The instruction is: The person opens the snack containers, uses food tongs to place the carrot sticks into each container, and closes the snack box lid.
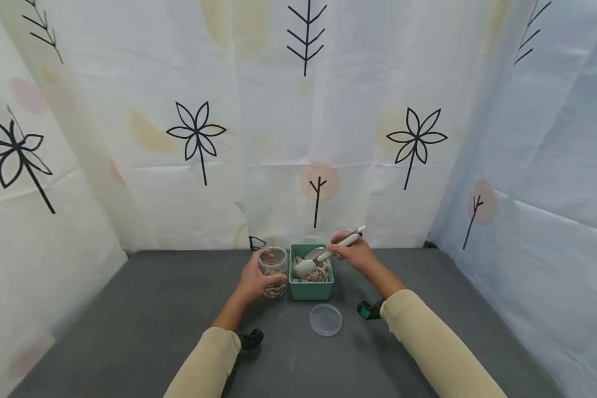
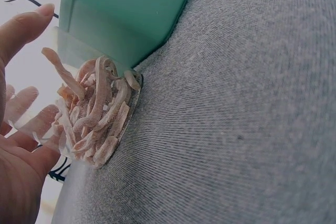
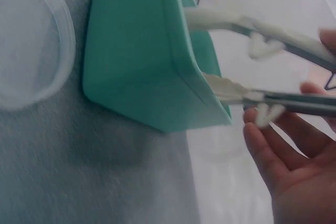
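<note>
My left hand (image 1: pixel 249 282) grips a clear jar (image 1: pixel 272 255), thumb on its near side. Pale, dried-looking strips (image 2: pixel 100 111) lie in the lower part of this jar. To the right, close beside it, stands a green rectangular container (image 1: pixel 310 291) with similar strips (image 1: pixel 321 274) inside. My right hand (image 1: pixel 356 255) holds a pair of white and grey tongs (image 1: pixel 339 245) tilted down into the container. In the right wrist view the two tong arms are spread apart, their tips hidden behind the green wall.
A round translucent lid (image 1: pixel 325 320) lies flat on the dark grey table (image 1: pixel 169 320), in front of the green container. Patterned cloth (image 1: pixel 278 138) hangs close behind the container and along both sides of the table.
</note>
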A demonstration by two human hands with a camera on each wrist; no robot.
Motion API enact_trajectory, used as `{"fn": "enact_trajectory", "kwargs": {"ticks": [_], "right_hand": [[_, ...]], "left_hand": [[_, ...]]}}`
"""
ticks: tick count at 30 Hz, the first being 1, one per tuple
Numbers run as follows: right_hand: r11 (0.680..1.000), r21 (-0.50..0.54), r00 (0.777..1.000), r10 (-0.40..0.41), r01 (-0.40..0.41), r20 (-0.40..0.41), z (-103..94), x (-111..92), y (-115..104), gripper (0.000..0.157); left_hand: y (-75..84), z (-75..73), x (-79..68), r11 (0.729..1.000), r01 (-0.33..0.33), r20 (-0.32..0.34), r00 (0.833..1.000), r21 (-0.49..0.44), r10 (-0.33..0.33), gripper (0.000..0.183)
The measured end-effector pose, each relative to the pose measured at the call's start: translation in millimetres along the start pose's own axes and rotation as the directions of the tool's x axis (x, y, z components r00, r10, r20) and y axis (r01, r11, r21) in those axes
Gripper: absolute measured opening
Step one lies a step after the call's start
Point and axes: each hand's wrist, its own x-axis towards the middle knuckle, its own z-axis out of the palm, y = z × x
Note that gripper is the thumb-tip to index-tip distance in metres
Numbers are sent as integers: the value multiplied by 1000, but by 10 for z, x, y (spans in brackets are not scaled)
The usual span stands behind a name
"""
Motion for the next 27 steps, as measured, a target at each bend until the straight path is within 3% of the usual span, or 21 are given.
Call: {"fn": "enact_trajectory", "kwargs": {"ticks": [3, 6, 13, 19, 27], "right_hand": [[1000, -7, 997, 5, -4, 76, -60, -15, 14, 29], [999, -11, 994, 33, -32, 102, -82, -37, 38, 30], [990, 128, 998, 63, -62, 0, -6, -44, 42, 22], [982, 176, 992, 81, -63, -95, 75, -68, 32, 19], [974, 215, 985, 100, -68, -143, 117, -124, 5, 20]], "left_hand": [[-5, -5, 1, 1000, 0, -4, 1000, 5, 0, 80], [-15, -4, 1, 1000, 7, -3, 1000, 10, -7, 80], [-20, 1, 12, 1000, 2, -7, 1000, 17, -2, 80], [-16, -5, 22, 1000, -2, -10, 1000, 12, 2, 78], [-10, -8, 13, 1000, 2, 0, 1000, 8, -2, 78]]}}
